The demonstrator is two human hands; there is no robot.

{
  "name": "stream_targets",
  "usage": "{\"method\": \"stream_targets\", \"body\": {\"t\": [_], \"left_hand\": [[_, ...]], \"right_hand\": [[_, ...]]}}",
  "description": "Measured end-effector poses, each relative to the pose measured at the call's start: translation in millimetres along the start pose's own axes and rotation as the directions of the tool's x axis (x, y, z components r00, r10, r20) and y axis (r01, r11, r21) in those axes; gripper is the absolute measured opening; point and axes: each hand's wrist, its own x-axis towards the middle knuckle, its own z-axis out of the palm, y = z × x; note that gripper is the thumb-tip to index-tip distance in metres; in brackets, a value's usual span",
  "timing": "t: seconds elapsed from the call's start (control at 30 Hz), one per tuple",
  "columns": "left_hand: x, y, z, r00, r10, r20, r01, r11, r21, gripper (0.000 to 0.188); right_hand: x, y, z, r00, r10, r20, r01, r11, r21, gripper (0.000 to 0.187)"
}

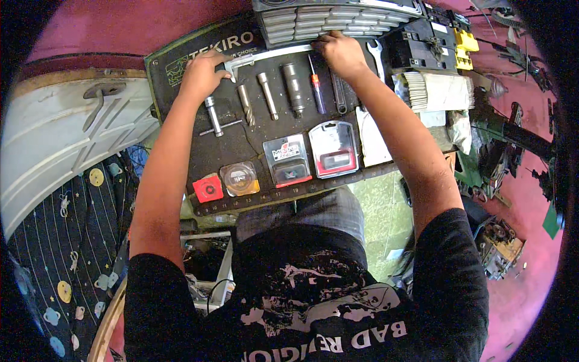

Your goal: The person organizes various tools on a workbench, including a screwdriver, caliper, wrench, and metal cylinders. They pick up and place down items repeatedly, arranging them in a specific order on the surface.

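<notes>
A long silver caliper-like metal bar (271,54) lies across the far side of a black work mat (241,148). My left hand (202,72) grips its left end, where a short jaw points down. My right hand (339,51) is closed over its right end, beside a grey plastic drawer organiser (329,21). Below the bar lie a T-handled tool (214,117), three silver cylindrical bits (268,95) and a small red-handled screwdriver (316,90).
Along the mat's near edge sit a red square pack (208,188), a round clear case (239,178) and two blister packs (333,149). A spanner (378,57), welding rods (437,90) and black and yellow parts (443,45) crowd the right. A white panel (54,139) lies left.
</notes>
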Motion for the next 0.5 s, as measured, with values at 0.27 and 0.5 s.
{"method": "stream_targets", "body": {"t": [0.27,0.5], "left_hand": [[-4,-9,14,0.994,-0.023,-0.111,0.022,1.0,-0.007,0.038],[-49,79,-2,0.805,-0.078,-0.588,0.123,0.992,0.038,0.039]], "right_hand": [[1,-1,6,0.999,0.023,-0.026,-0.023,1.0,0.001,0.019],[-64,-52,-85,0.843,0.496,-0.209,-0.372,0.817,0.441,0.021]]}}
